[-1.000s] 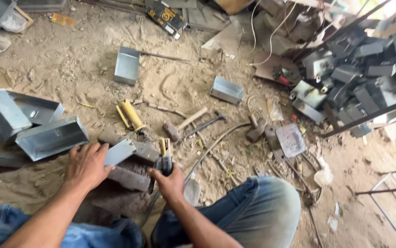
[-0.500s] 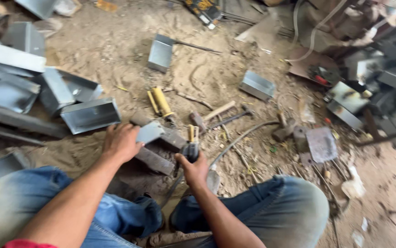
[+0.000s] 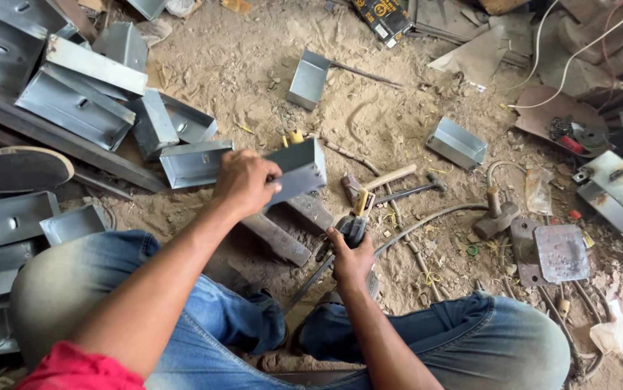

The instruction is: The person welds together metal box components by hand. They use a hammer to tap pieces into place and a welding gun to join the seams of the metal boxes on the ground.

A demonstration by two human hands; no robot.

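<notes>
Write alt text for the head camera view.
A seated person's left hand lifts a grey metal box piece while the right hand grips a welding electrode holder. More metal boxes and a hammer lie on the sandy floor.

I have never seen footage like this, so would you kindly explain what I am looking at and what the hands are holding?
There is no machine here: a person sits on sandy ground, and a camera worn on their head looks down past their jeans-clad knees. The left hand grips a folded grey metal box piece and holds it above a dark steel block on the ground. The right hand holds a tool with a yellow-and-black head; a cable runs away from it across the sand. Around them lie more grey metal boxes, a hammer and a flat steel plate. A shoe shows at the left edge.
</notes>
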